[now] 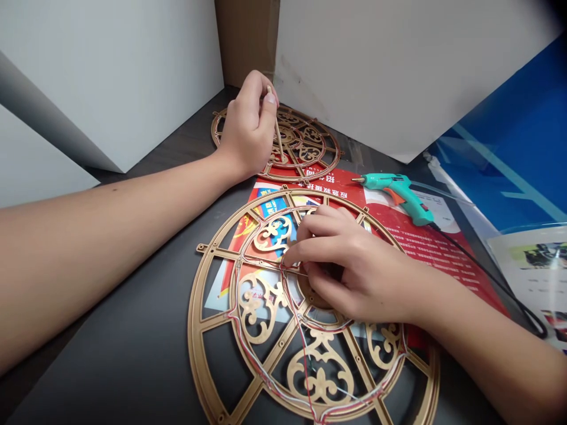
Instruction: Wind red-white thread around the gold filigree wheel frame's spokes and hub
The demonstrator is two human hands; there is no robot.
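A thin wooden stick (278, 133) is pinched upright between the thumb and fingers of my left hand (250, 127). Its lower tip points down at the farther bronze-coloured round scrollwork frame (334, 141). Closer to me lies a second, similar round frame (252, 386), with spokes, rings and scroll ornaments. Red and white wires (266, 375) run along its inner ring. Over its hub, my right hand (354, 262) is curled, fingertips closed at a thin wire (282, 267) beside the small inner ring. The palm hides much of the hub.
To the right, a teal glue gun (394, 192) lies on a red printed sheet (434, 254), its black cord (491, 274) trailing toward the lower right. White panels (354, 71) stand behind and at the left. A printed paper (531, 277) lies at the right edge of the dark table (146, 330).
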